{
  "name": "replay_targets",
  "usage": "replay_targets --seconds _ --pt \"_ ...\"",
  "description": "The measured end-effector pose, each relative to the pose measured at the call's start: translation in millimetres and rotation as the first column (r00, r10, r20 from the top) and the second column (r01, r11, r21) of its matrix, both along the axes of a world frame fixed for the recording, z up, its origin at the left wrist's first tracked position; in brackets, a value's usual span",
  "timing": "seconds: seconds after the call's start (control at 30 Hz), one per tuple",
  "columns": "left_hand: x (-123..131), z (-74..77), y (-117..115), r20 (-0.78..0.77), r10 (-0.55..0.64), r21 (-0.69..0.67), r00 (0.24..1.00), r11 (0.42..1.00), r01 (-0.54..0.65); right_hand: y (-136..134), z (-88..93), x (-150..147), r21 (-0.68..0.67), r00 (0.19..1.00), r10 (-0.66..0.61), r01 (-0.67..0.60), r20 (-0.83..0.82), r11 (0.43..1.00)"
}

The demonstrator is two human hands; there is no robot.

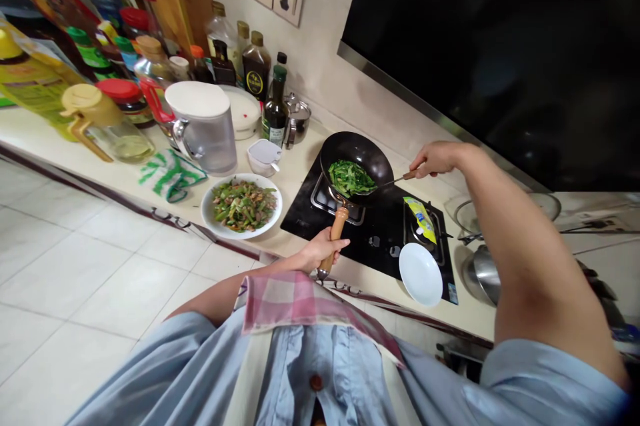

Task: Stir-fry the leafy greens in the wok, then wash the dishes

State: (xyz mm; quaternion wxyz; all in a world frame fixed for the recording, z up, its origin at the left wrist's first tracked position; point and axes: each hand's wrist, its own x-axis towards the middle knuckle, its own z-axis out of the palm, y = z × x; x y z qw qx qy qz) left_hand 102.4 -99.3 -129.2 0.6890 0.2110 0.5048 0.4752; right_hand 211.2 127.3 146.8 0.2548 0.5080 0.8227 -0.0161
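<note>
Currently the left hand (323,249) is closed around the wooden handle (337,223) of a black wok (353,146). The wok sits on the left burner of a black stove (380,229), tilted slightly toward the person. Inside it lie cooked greens (350,177), gathered toward the middle and near side.

The right hand (434,159) reaches in from the right and grips the end of a spatula (389,181). The spatula's metal shaft runs down over the wok rim, and its blade is among the greens.

On the right burner lies a yellow packet (420,218). An empty white plate (421,274) rests on the front edge of the stove, just beside the packet.

Left of the stove, on the counter (45,136), stands a plate of mixed vegetables (242,206). Behind it are a small white tub (264,156), a clear jug with a white lid (205,126) and a dark green bottle (275,106). Further bottles and jars crowd the back left; their labels are not legible.

A pink checked cloth (300,303) hangs at the person's waist.
</note>
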Motion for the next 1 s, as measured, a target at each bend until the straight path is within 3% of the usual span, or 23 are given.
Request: replay_targets --seconds 0.1,0.23,0.37,0.47,0.6,0.7,0.77,0.87,1.0 --pt "1 1.4 0 0.0 0.006 -0.009 1.0 1.0 -0.006 -1 5.3 8 -0.055 0.995 -0.098 0.098 0.014 0.994" --pt "3 4.4 -1 -0.002 0.028 -0.013 1.0 1.0 -0.028 6 9.3 14 -0.015 0.992 -0.096 0.095 -0.082 0.995" --pt "3 5.2 -1 0.002 0.042 -0.014 0.999 0.999 -0.042 -6 -14.3 3 0.057 0.987 -0.04 0.05 -0.159 0.997" --pt "3 5.1 -1 0.009 0.048 -0.02 0.999 0.999 -0.048 -19 -27.9 -2 0.096 0.99 0.057 -0.045 -0.127 0.994" --pt "1 6.4 -2 0.003 0.026 -0.003 1.0 1.0 -0.026 -24 -13.4 13 0.168 0.993 0.122 -0.121 0.007 0.978" --pt "1 7.4 -2 -0.007 0.024 -0.001 1.0 1.0 -0.024 -18 3.0 29 0.208 0.993 0.067 -0.086 0.098 0.974" --pt "1 7.3 -2 -0.005 0.035 -0.003 0.999 0.999 -0.035 -13 3.5 35 0.228 0.986 0.018 -0.056 0.167 0.972" --pt "2 6.6 -2 -0.004 0.035 -0.001 0.999 0.999 -0.035 -6 -15.6 36 0.235 0.977 0.001 -0.052 0.212 0.971" --pt "3 6.8 -1 -0.007 0.042 -0.009 0.999 0.999 -0.043 -12 -55.2 38 0.297 0.998 0.036 -0.05 0.054 0.953"
